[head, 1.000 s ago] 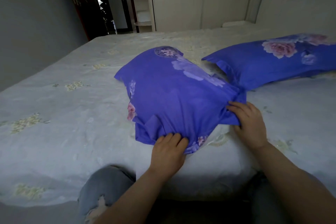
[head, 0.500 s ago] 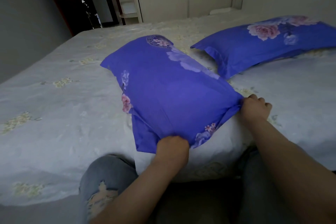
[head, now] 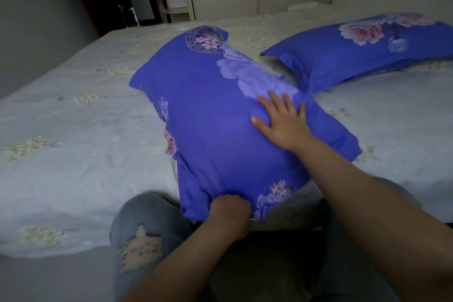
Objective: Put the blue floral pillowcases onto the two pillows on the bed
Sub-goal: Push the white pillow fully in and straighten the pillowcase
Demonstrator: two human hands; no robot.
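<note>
near pillow (head: pixel 215 130) is covered by a blue floral pillowcase on the bed (head: pixel 73 154); its near hem is clamped in the left hand (head: pixel 230 208) grip. right hand (head: pixel 282 122) is laid flat, fingers apart, on top. second cased pillow (head: pixel 355 54) is seen behind; no writing readable.

Head view: worn on the person's head, facing forward and down, close over the bed (head: pixel 73 154).
Shared views: single camera only.

The pillowcase (head: pixel 210 115) gripped at its near edge is deep blue, printed with pale lilac blooms and small pink flowers. A second pillowcase (head: pixel 355 56), well beyond the grip, is the same blue with large pink roses. The bedsheet (head: pixel 73 142) is pale grey-white with cream sprigs. The jeans (head: pixel 144 223) are faded blue.
</note>
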